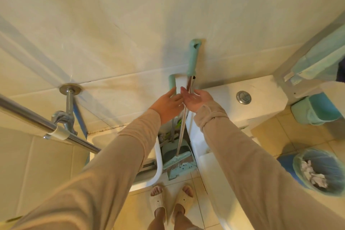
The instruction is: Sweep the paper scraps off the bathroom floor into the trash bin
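Observation:
A broom (192,56) with a mint-green grip and metal shaft leans against the tiled wall, its green head (176,161) down in a narrow gap beside the toilet. A green dustpan (180,169) with its own mint handle (171,82) stands in the same gap. My left hand (168,103) and my right hand (196,100) reach toward the broom shaft from either side with fingers spread, neither gripping it. A blue-lined trash bin (317,171) holding crumpled paper sits on the floor at the right.
The white toilet tank (261,99) with a chrome flush button (243,97) stands right of the gap. A metal rail (37,123) and pipe (69,99) cross the left side. A small green bin (313,111) sits by the wall. My slippered feet (170,201) stand on beige tiles.

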Tool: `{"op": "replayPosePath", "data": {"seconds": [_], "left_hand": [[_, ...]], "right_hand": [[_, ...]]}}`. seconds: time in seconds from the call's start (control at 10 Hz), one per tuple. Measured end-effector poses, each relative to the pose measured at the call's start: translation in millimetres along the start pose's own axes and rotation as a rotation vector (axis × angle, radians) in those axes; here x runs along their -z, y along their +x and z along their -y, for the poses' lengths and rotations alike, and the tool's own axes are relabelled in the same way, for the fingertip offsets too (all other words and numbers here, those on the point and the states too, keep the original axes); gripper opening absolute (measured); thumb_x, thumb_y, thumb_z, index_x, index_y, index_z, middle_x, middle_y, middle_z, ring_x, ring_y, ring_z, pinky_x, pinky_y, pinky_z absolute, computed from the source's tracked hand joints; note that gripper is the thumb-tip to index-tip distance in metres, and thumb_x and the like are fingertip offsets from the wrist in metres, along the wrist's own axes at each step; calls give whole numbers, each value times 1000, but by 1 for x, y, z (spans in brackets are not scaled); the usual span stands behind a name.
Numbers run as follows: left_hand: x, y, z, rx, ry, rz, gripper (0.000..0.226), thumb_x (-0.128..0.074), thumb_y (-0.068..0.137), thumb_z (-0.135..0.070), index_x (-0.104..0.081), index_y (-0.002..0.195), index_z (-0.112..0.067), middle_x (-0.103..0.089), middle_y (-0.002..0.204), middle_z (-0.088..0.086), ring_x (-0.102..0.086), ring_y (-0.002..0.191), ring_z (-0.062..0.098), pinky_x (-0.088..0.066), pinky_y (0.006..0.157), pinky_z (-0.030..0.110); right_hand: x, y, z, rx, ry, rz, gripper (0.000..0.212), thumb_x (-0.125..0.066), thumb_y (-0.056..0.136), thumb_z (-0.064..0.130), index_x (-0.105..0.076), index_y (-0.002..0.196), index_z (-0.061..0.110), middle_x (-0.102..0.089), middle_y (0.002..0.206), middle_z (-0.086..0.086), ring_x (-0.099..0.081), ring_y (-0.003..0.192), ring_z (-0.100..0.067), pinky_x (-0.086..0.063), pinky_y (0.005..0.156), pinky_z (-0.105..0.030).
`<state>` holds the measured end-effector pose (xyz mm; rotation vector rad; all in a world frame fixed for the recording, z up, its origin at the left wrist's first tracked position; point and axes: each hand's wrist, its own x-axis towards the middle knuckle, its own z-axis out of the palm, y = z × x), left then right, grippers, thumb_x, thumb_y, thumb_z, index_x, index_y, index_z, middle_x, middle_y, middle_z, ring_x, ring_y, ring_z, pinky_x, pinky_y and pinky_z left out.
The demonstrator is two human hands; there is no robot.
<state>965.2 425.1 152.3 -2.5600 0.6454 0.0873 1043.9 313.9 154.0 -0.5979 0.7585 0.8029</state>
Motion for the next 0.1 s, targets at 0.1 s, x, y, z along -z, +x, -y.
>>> {"op": "replayPosePath", "data": {"seconds": [0.1], "left_hand": [[0,-27,-22,82,-171,-162,34,-74,68,-20,-73,103,-20,-73,105,2,-66,106,21,-51,95,43]], "right_hand": [[31,-30,-3,3,-199,-42,14,-47,96,13,-57,88,6,-67,85,-12,-67,75,-24,-59,56,-27]]}}
